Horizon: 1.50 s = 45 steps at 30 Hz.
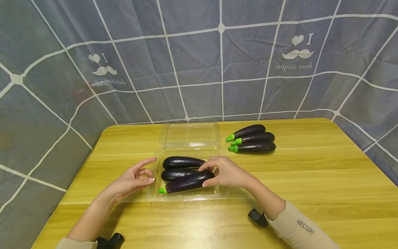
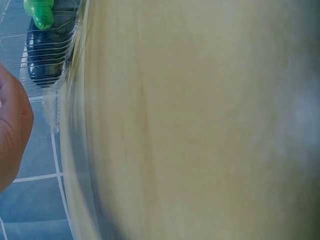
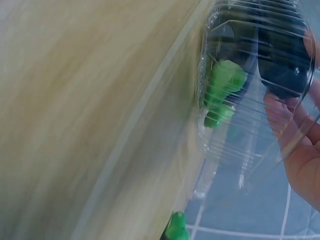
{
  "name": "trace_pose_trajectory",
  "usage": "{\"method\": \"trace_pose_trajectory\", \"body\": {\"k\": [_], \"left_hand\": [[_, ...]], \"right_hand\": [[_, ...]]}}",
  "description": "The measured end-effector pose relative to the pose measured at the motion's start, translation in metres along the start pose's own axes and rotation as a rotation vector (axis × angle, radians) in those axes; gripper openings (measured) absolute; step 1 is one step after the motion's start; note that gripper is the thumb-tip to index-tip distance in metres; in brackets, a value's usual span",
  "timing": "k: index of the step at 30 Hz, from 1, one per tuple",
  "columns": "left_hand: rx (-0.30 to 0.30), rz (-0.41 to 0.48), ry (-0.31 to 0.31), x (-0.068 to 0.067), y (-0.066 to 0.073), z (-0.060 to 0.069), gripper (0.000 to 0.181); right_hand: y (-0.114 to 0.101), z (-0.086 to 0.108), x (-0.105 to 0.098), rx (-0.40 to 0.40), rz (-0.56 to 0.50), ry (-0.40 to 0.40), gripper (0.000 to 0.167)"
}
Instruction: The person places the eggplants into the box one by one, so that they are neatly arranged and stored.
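Observation:
A clear plastic clamshell box point(image 1: 186, 197) lies with its lid point(image 1: 190, 133) folded back toward the curtain. Inside are three dark purple eggplants. The front eggplant point(image 1: 186, 183) has its green stem to the left and lies slanted against the others. My right hand point(image 1: 225, 173) grips that eggplant by its blunt right end, thumb in front and fingers behind. The middle eggplant point(image 1: 177, 174) and the back eggplant point(image 1: 181, 162) have their green stems point(image 3: 227, 75) to the right, seen through the box wall in the right wrist view. My left hand point(image 1: 132, 181) stays by the box's left side, fingers loosely extended, holding nothing.
Three more eggplants point(image 1: 253, 147) lie side by side to the right of the lid, stems leftward. The wooden table point(image 1: 311, 173) is bounded at the back and sides by a grey checked curtain point(image 1: 199, 58). Black devices point(image 1: 258, 218) are strapped at both wrists.

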<state>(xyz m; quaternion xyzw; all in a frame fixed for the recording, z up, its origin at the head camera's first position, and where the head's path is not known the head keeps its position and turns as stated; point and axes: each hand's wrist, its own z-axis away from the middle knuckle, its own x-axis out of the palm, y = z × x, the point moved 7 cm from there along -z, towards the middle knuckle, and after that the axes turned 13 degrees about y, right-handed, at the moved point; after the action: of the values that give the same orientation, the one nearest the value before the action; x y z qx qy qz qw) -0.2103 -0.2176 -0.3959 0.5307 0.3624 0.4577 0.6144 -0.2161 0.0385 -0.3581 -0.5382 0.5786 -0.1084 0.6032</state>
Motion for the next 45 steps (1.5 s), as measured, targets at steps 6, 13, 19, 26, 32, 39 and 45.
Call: {"method": "trace_pose_trajectory", "body": {"k": [6,13,19,26,32,39,45], "left_hand": [[-0.001,-0.003,0.008,0.0004,0.0009,0.0008,0.07],[-0.003,-0.006,0.006,0.0004,0.0005,0.0003,0.072],[-0.01,-0.012,0.013,-0.001,0.0,0.0003,0.074],[-0.008,-0.025,0.017,-0.001,-0.0005,-0.0005,0.072],[-0.009,-0.022,0.012,-0.0021,-0.001,-0.0001,0.073],[-0.006,-0.019,0.006,-0.0018,-0.0022,0.0,0.072],[-0.008,-0.013,0.014,-0.0007,-0.001,-0.0014,0.072]], "right_hand": [[-0.0008,-0.0009,0.0034,0.001,0.026,-0.009,0.036],[0.0008,-0.0013,0.006,0.008,0.041,-0.011,0.037],[0.0021,-0.0012,0.0074,0.0,0.072,-0.018,0.037],[-0.001,-0.0022,0.0075,-0.029,0.117,-0.036,0.037],[-0.0016,-0.0019,0.008,-0.038,0.119,-0.049,0.037],[-0.0009,-0.0009,0.0088,-0.035,0.101,-0.059,0.036],[-0.0021,-0.0005,0.0085,-0.042,0.087,-0.075,0.034]]}}
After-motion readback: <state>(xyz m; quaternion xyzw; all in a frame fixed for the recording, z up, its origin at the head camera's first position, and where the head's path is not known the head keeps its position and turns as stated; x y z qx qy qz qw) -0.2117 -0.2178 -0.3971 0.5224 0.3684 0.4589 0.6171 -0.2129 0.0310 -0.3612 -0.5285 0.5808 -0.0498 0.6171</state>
